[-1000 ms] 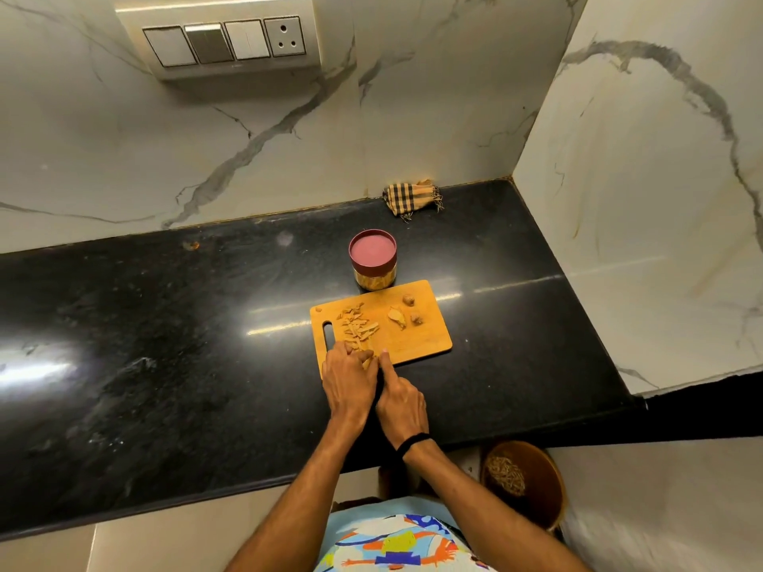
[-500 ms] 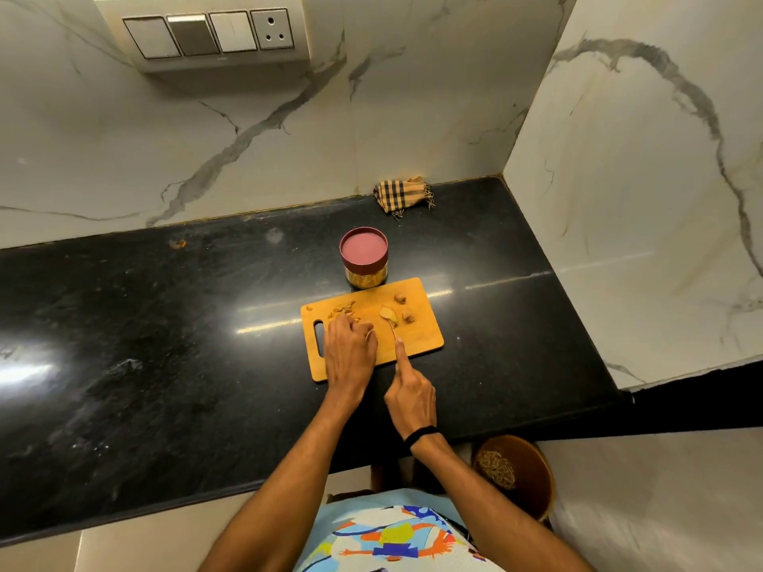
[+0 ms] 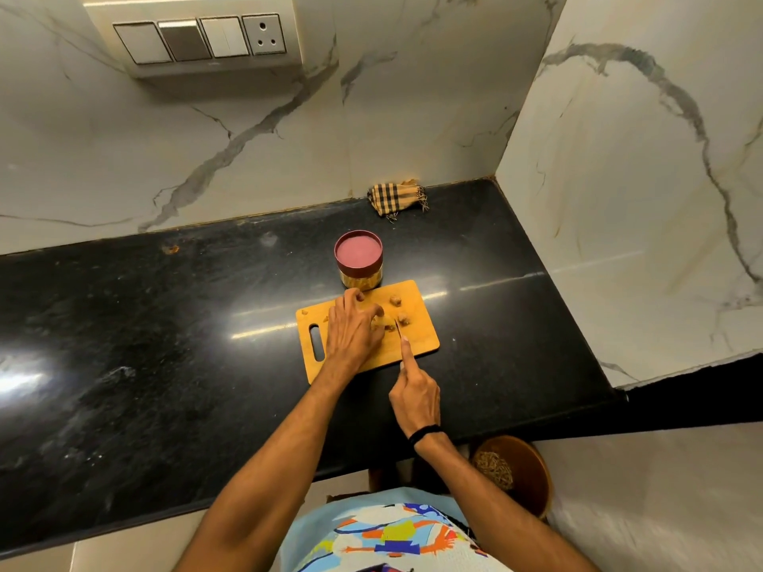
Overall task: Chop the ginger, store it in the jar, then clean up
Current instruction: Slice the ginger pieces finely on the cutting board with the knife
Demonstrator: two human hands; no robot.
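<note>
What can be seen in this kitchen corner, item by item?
black stone countertop: one, black, along the marble walls
orange-brown wooden cutting board: one, on the countertop near its front edge
tan ginger pieces: several, tan, on the board
small knife: one, thin pale blade, over the board
round jar with maroon lid: one, golden body, lid on, just behind the board
tan-and-black checked cloth: one, back corner by the wall
beige switch panel: one, on the wall
round brown bowl: one, below the counter edge, something grainy inside
left hand: curled over ginger on the board
right hand: grips the knife, forefinger along the blade's back
</note>
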